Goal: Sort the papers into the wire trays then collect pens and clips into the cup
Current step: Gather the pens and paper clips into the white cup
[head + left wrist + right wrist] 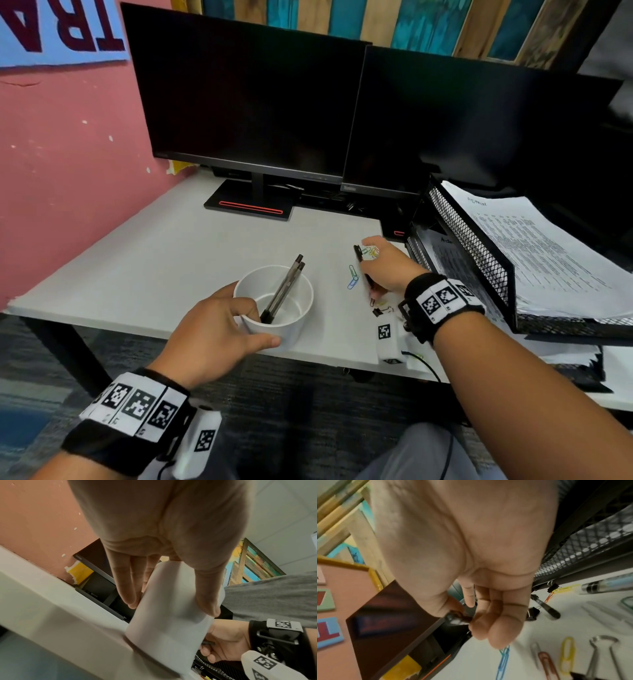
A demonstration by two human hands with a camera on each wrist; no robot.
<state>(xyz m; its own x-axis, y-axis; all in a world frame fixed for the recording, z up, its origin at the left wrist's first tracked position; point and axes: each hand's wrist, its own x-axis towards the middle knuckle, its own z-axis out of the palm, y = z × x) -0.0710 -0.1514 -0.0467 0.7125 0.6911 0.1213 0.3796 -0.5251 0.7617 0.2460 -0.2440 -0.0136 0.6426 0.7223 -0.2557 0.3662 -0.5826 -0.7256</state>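
A white cup (291, 329) stands near the desk's front edge with two dark pens (286, 289) leaning in it. My left hand (255, 323) grips the cup's near wall, thumb outside; in the left wrist view the cup (171, 615) sits between thumb and fingers of that hand (171, 605). To the right, my right hand (383, 267) curls round a black pen (359, 255) just above the desk; the pen's end (455, 619) shows between the fingers of that hand (471, 622). Coloured paper clips (370, 251) lie at its fingertips. Two blue clips (352, 277) lie between hand and cup.
Black wire trays (479, 260) full of printed papers (548, 253) stand at the right. More paper clips (567, 655), binder clips (532, 613) and another pen (546, 606) lie under my right hand. Two dark monitors (246, 102) stand behind. A pink wall is at the left.
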